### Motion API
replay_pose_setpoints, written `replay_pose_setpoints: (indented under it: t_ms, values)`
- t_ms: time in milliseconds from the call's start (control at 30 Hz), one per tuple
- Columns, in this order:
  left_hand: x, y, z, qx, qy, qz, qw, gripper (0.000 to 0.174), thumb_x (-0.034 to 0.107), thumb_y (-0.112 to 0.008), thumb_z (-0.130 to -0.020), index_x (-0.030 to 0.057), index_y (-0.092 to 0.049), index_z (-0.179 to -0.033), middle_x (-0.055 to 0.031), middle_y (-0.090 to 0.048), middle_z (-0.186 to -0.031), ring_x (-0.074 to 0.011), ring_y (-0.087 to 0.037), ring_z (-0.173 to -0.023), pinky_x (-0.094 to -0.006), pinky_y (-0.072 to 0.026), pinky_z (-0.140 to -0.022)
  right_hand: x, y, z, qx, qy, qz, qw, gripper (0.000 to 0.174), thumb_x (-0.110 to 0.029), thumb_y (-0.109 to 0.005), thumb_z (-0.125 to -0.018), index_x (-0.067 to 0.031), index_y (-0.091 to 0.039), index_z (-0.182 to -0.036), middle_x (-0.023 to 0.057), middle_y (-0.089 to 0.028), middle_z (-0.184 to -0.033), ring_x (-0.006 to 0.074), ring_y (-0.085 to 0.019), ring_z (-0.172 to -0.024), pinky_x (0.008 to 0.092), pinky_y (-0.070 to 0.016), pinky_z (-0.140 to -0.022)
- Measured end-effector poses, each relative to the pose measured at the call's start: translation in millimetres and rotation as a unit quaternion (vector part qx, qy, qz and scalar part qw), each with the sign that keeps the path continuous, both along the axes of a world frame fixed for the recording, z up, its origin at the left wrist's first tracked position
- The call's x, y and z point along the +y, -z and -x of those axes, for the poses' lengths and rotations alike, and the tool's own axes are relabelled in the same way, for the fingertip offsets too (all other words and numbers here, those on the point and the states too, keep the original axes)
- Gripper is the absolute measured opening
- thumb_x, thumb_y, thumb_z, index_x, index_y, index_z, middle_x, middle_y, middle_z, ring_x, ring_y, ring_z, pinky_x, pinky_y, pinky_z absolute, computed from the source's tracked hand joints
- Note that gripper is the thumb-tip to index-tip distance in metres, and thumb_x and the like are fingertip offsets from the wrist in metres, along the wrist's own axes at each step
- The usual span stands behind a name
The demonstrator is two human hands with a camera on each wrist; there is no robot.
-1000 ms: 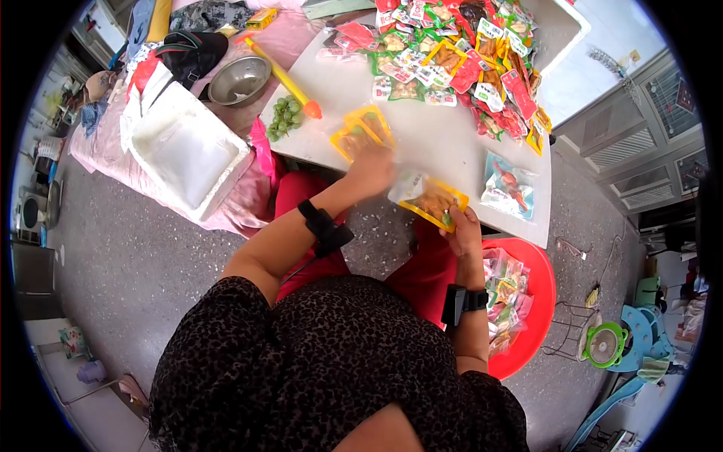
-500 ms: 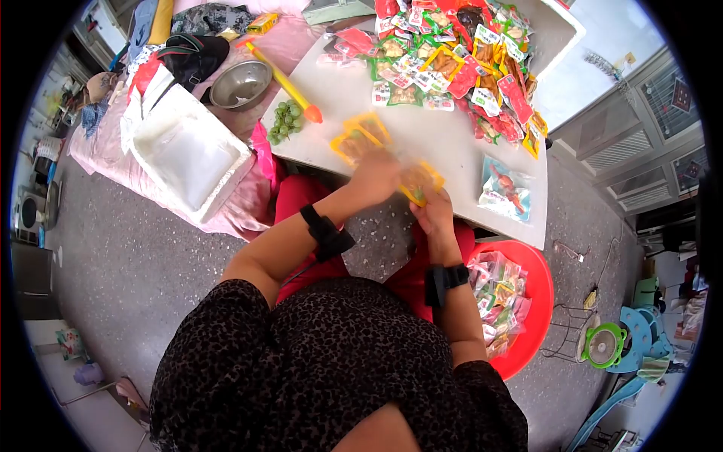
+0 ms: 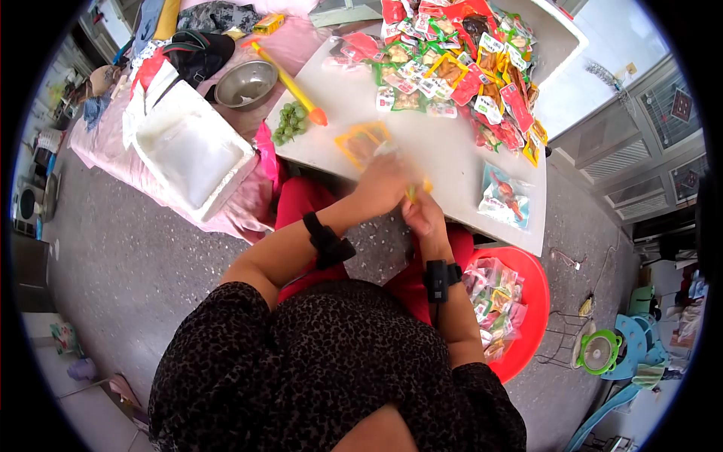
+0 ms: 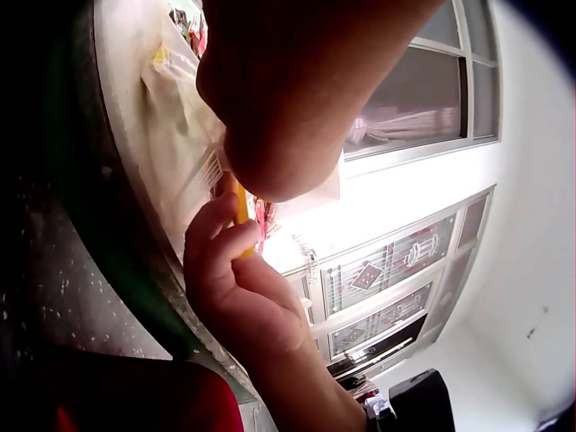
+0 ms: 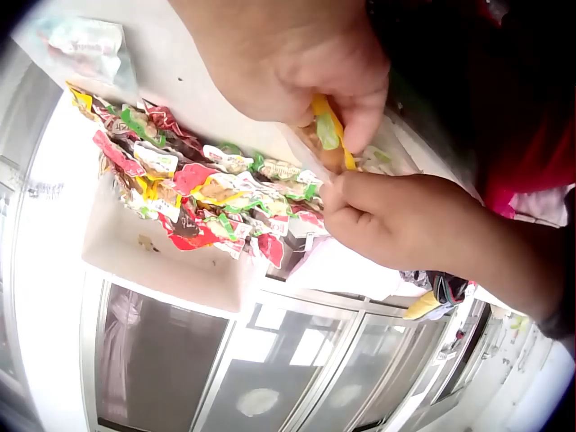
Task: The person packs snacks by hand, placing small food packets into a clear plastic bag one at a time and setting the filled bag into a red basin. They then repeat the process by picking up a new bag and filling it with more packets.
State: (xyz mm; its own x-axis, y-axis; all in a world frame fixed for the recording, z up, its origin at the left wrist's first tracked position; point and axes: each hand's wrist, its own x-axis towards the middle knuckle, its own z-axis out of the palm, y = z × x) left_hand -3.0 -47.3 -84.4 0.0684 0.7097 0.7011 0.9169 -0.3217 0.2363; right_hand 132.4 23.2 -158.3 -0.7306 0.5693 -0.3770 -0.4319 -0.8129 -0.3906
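Low over the table's front edge my two hands meet at a yellow-edged food packet [image 5: 333,135]. My right hand [image 3: 424,215] holds it between thumb and curled fingers; a green patch shows on the packet. Across from it my left hand [image 3: 382,182], blurred in the head view, has its fingertips pinched at the packet's edge [image 5: 329,169]. Most of the packet is hidden by the hands. Just beyond the left hand, yellow-edged packets [image 3: 352,142] lie on the white table [image 3: 440,169].
Many food packets [image 3: 452,75] are heaped at the table's back, by a white foam box [image 3: 561,41]. A blue-white packet [image 3: 503,197] lies at right; grapes [image 3: 289,123] and a yellow stick [image 3: 290,83] at left. Below right stands a red basin [image 3: 533,301] of packets.
My right hand has brought its packet leftward to my left hand, and less of the packet shows now. My left hand has shifted slightly right, away from the packets on the table.
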Motion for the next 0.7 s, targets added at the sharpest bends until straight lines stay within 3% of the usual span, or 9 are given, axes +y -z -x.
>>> replay_pose_setpoints:
  t_ms: [100, 167, 267, 300, 367, 467, 567, 700]
  values:
    - [-5, -1, -10, -0.068, 0.003, 0.163, 0.984, 0.022, 0.009, -0.045, -0.066, 0.0089, -0.057, -0.084, -0.0146, -0.051, -0.085, -0.0322, -0.048, -0.081, -0.0399, -0.0379, -0.071, -17, -19, 10, -0.06, 0.046, -0.058, 0.995, 0.016, -0.014, -0.042, -0.083, -0.0066, -0.046, -0.097, 0.0036, -0.052, -0.095, 0.0127, -0.051, -0.083, 0.0218, -0.0456, -0.061]
    - [-2, 13, -14, -0.09, -0.003, 0.153, 0.984, 0.02, 0.009, -0.047, -0.065, 0.0048, -0.055, -0.083, -0.0155, -0.051, -0.086, -0.0329, -0.048, -0.081, -0.0402, -0.038, -0.071, -25, -32, 18, -0.068, 0.059, -0.122, 0.988, 0.016, -0.015, -0.041, -0.083, -0.0061, -0.047, -0.096, 0.0039, -0.051, -0.096, 0.012, -0.05, -0.084, 0.0212, -0.045, -0.062]
    - [0, 29, -17, -0.102, -0.003, 0.06, 0.993, 0.015, 0.01, -0.047, -0.064, 0.0025, -0.053, -0.077, -0.015, -0.051, -0.078, -0.0323, -0.047, -0.073, -0.04, -0.0374, -0.066, -26, -38, 29, -0.162, 0.053, -0.217, 0.961, 0.016, -0.015, -0.04, -0.082, -0.0047, -0.048, -0.092, 0.0033, -0.054, -0.085, 0.0109, -0.052, -0.071, 0.02, -0.0426, -0.05]
    - [0, 32, -18, -0.102, -0.001, 0.016, 0.995, 0.013, 0.01, -0.047, -0.064, 0.0023, -0.052, -0.073, -0.0144, -0.051, -0.074, -0.0318, -0.047, -0.07, -0.0399, -0.0372, -0.063, -19, -33, 26, -0.196, -0.006, -0.249, 0.948, 0.015, -0.014, -0.04, -0.081, -0.0045, -0.048, -0.09, 0.003, -0.054, -0.079, 0.0104, -0.051, -0.065, 0.0198, -0.0401, -0.046]
    - [-6, 26, -15, -0.094, 0.002, 0.039, 0.995, 0.016, 0.009, -0.048, -0.065, 0.0001, -0.051, -0.078, -0.0156, -0.051, -0.08, -0.0328, -0.048, -0.076, -0.0402, -0.0379, -0.068, -4, -27, 19, -0.259, -0.125, -0.31, 0.906, 0.014, -0.013, -0.041, -0.079, -0.004, -0.048, -0.086, 0.0026, -0.053, -0.069, 0.0092, -0.049, -0.052, 0.0195, -0.0349, -0.037]
    - [-11, 21, -12, -0.092, 0.0, 0.073, 0.993, 0.017, 0.007, -0.048, -0.066, -0.001, -0.05, -0.081, -0.0161, -0.051, -0.083, -0.0334, -0.048, -0.079, -0.0403, -0.0382, -0.07, -7, -38, 19, -0.302, -0.113, -0.248, 0.914, 0.012, -0.012, -0.041, -0.076, -0.0038, -0.048, -0.081, 0.0018, -0.05, -0.057, 0.0082, -0.043, -0.041, 0.0199, -0.0279, -0.031]
    - [-13, 19, -12, -0.09, -0.002, 0.112, 0.99, 0.018, 0.006, -0.047, -0.066, -0.0013, -0.05, -0.081, -0.0162, -0.051, -0.083, -0.0334, -0.048, -0.079, -0.0403, -0.0382, -0.07, -5, -32, 19, -0.278, -0.127, -0.237, 0.922, 0.006, -0.005, -0.041, -0.071, -0.0044, -0.046, -0.067, 0.0046, -0.048, -0.052, 0.0119, -0.041, -0.037, 0.0223, -0.0286, -0.029]
    - [-15, 19, -15, -0.101, 0.004, 0.063, 0.993, 0.016, 0.006, -0.047, -0.066, -0.0001, -0.05, -0.08, -0.0159, -0.051, -0.084, -0.0333, -0.048, -0.079, -0.0398, -0.0383, -0.07, -10, -22, 29, -0.203, -0.031, -0.205, 0.957, 0.017, -0.006, -0.038, -0.077, -0.0004, -0.048, -0.091, 0.007, -0.054, -0.072, 0.0106, -0.048, -0.047, 0.0223, -0.035, -0.033]
